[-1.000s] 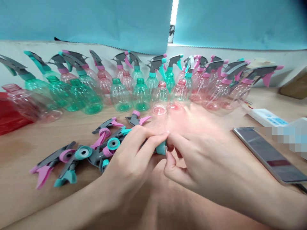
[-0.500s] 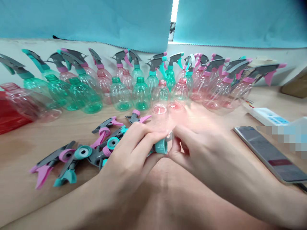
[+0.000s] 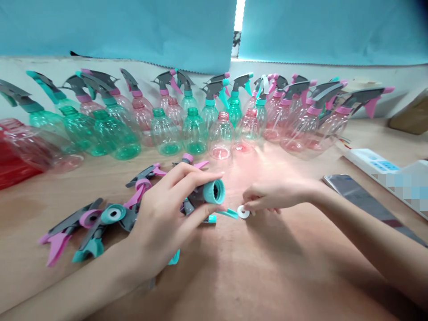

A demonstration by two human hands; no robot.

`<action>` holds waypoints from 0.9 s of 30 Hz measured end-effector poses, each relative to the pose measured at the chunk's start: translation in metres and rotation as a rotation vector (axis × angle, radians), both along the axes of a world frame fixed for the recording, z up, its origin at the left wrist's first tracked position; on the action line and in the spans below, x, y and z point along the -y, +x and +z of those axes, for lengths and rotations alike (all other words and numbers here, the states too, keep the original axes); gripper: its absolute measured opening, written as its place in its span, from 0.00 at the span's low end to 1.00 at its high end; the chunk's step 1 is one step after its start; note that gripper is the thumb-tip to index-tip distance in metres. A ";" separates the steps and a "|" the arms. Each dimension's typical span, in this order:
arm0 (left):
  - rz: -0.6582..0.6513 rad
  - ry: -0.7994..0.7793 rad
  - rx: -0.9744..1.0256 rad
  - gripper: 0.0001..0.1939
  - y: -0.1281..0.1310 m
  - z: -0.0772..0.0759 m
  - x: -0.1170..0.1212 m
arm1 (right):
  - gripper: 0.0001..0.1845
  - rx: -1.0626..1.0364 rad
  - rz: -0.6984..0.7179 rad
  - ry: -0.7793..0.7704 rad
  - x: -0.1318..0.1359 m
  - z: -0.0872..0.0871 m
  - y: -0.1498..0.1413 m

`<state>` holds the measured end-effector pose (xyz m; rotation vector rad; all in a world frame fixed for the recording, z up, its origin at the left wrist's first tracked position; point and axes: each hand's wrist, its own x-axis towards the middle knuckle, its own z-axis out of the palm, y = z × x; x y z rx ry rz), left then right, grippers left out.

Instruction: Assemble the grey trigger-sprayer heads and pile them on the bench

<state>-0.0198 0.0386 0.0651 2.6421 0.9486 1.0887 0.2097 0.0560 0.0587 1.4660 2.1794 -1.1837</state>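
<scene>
My left hand (image 3: 163,218) is closed around a grey trigger spray head (image 3: 197,194), whose teal screw collar faces right with a dark opening. To its right, my right hand (image 3: 267,196) pinches a small white ring washer (image 3: 241,216) low over the table. Teal trigger parts of other spray heads stick out below the left hand; which head each belongs to is partly hidden. On the left lies a loose pile of grey spray heads with pink or teal collars, including a teal-collared one (image 3: 113,214) and a pink-collared one (image 3: 90,218).
Clear green and pink bottles stand in rows at the back, such as a green bottle (image 3: 195,133) and a pink bottle (image 3: 220,136); many carry spray heads. A phone (image 3: 361,200) and white power strip (image 3: 371,160) lie right. A red bag (image 3: 20,165) sits left.
My right hand has drawn away from the teal collar, rightward, with the white washer in its fingers. My left hand has turned the spray head so its collar opening shows.
</scene>
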 end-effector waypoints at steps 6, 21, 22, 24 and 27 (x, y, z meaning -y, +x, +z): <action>0.072 0.060 0.007 0.14 -0.004 0.003 -0.005 | 0.16 0.017 -0.051 0.221 -0.003 -0.002 0.014; 0.023 0.011 0.011 0.13 -0.002 0.003 -0.005 | 0.18 -0.237 0.022 0.194 -0.009 -0.008 0.009; 0.009 -0.002 0.018 0.12 -0.002 0.001 -0.005 | 0.17 -0.276 0.001 0.197 -0.007 0.000 0.010; -0.018 -0.034 0.032 0.13 0.000 -0.003 -0.006 | 0.16 -0.416 -0.067 0.223 0.000 0.017 0.012; -0.062 -0.093 0.052 0.15 0.003 -0.009 -0.006 | 0.12 -0.703 -0.158 0.288 0.012 0.040 0.010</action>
